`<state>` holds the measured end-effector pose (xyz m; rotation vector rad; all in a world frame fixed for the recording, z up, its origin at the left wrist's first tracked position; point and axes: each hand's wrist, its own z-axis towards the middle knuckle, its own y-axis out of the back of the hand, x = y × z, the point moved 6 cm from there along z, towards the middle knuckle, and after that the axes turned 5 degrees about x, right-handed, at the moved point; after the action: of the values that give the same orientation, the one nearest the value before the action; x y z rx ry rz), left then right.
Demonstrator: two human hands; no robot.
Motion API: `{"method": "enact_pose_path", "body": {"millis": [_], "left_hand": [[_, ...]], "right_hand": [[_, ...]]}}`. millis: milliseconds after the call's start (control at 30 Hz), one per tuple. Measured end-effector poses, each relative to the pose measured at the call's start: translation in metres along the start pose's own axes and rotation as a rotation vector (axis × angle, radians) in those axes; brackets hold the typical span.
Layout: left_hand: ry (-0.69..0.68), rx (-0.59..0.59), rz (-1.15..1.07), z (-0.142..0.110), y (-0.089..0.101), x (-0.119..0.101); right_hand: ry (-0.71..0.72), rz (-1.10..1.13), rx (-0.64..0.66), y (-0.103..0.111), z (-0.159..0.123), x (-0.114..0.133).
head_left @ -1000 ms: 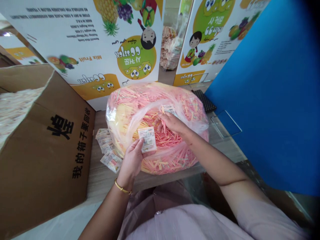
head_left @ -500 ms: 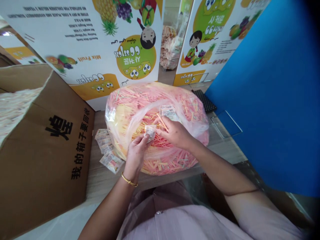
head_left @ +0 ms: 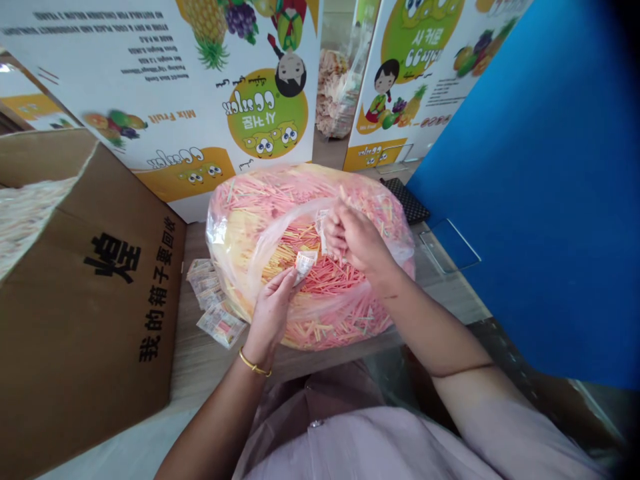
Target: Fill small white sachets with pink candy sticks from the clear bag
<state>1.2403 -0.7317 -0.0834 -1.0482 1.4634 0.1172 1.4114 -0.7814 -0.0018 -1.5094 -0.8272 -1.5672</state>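
My left hand [head_left: 270,310] pinches a small printed paper packet [head_left: 305,265] between thumb and fingers, above the mouth of a large clear plastic bag [head_left: 310,320] packed with thin pink and yellow candy sticks [head_left: 315,280]. My right hand [head_left: 357,243] sits over the same opening, its fingers curled around a printed packet strip [head_left: 323,230] and a few sticks. Its fingers hide part of that strip. On the table left of the bag lies a loose stack of similar packets [head_left: 207,283].
A brown cardboard box [head_left: 90,300] with black Chinese characters stands at left. White fruit-printed cartons [head_left: 265,113] rise behind the bag, a blue panel [head_left: 520,200] stands at right, and a black mesh pad [head_left: 407,200] lies beyond the bag on the wooden table [head_left: 190,353].
My right hand has curled its fingers and lifted slightly around the packet strip. My left hand stays almost in place with its packet, and the view has shifted slightly.
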Motion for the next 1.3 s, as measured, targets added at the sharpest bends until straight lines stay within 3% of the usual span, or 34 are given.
{"method": "enact_pose_path", "body": {"millis": [133, 300, 433, 600, 867, 1067, 1200, 1300], "left_hand": [[0.024, 0.006, 0.014, 0.000, 0.000, 0.002], [0.025, 0.025, 0.016, 0.001, -0.001, 0.002], [0.022, 0.029, 0.011, 0.001, -0.002, 0.001], [0.023, 0.034, -0.005, 0.001, -0.002, 0.001], [0.005, 0.054, 0.040, 0.002, -0.003, 0.002], [0.026, 0.028, -0.032, 0.004, -0.001, 0.001], [0.021, 0.049, 0.003, 0.004, -0.001, 0.003], [0.026, 0.056, 0.017, 0.004, -0.002, 0.004]], "right_hand": [[0.053, 0.107, -0.162, -0.005, 0.014, 0.015], [0.168, 0.086, -0.203, -0.027, 0.011, 0.012], [0.147, -0.032, -0.129, -0.037, 0.001, -0.002], [0.131, -0.152, -0.083, -0.035, -0.004, -0.010], [-0.040, -0.072, -0.033, -0.034, 0.003, -0.028], [0.048, -0.226, 0.068, -0.034, 0.001, -0.015], [0.006, -0.126, 0.155, -0.037, 0.004, -0.022], [-0.057, -0.032, 0.066, -0.031, 0.007, -0.032]]}}
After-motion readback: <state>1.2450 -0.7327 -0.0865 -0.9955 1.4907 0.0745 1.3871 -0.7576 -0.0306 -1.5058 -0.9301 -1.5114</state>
